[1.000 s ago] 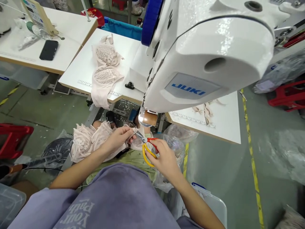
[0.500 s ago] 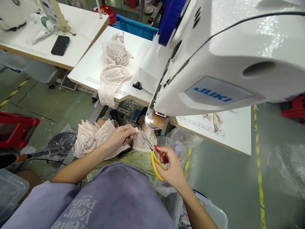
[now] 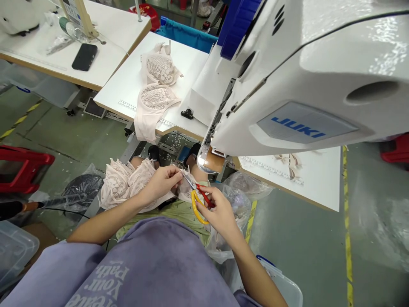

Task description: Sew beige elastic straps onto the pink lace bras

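A pale pink lace bra (image 3: 116, 187) lies across my lap, its cups to the left. My left hand (image 3: 164, 181) is closed in a pinch on the edge of the bra near its right end. In my right hand (image 3: 219, 209) is a pair of scissors (image 3: 197, 197) with one red and one yellow handle loop. Their blades point up and left, with the tips at the fabric beside my left fingertips. The exact spot where the tips meet the fabric is too small to make out.
A white JUKI sewing machine (image 3: 303, 98) overhangs at the right, its head close beyond my hands. Another lace bra (image 3: 156, 100) hangs over the edge of the white table (image 3: 111, 89). Fabric scraps (image 3: 294, 164) lie on the right tabletop. A plastic bin (image 3: 281, 283) stands at lower right.
My right hand has moved left and slightly up, bringing the scissor blades up to my left fingertips. The view has shifted slightly. My left hand keeps its pinch on the bra.
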`<act>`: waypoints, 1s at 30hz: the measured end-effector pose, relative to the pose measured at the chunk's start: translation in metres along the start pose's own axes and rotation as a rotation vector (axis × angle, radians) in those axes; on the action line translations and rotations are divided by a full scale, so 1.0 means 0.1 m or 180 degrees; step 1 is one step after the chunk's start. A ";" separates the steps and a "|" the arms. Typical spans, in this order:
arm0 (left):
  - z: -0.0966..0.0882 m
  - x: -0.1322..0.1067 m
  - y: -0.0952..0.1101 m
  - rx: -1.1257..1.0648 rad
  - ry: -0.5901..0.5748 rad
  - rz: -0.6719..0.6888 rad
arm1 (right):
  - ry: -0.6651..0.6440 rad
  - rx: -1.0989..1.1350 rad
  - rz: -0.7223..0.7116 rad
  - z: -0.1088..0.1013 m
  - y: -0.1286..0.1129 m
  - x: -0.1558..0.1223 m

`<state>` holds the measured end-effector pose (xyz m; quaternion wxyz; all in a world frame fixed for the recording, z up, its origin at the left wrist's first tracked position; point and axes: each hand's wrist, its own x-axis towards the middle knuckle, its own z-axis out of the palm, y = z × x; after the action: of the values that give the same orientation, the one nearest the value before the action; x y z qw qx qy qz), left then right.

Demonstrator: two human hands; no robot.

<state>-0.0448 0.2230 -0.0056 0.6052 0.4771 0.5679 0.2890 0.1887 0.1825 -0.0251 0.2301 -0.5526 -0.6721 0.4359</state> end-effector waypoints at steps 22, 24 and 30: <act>0.06 0.06 -0.03 -0.1631 -0.0145 -0.0275 | 0.1264 -0.2222 0.0372 -1.39 0.57 0.32; 0.06 0.06 0.02 -0.1450 -0.0286 -0.0401 | 0.1560 -0.2370 -0.0165 -1.33 0.44 0.38; 0.09 0.03 0.34 -0.0358 -0.1641 -0.0771 | -0.0269 -0.1340 -0.1606 -0.35 -0.11 0.27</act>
<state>-0.0290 0.2367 0.0231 0.7852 0.4293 0.4313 0.1148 0.2028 0.2193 -0.0028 0.1835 -0.3857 -0.8720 0.2392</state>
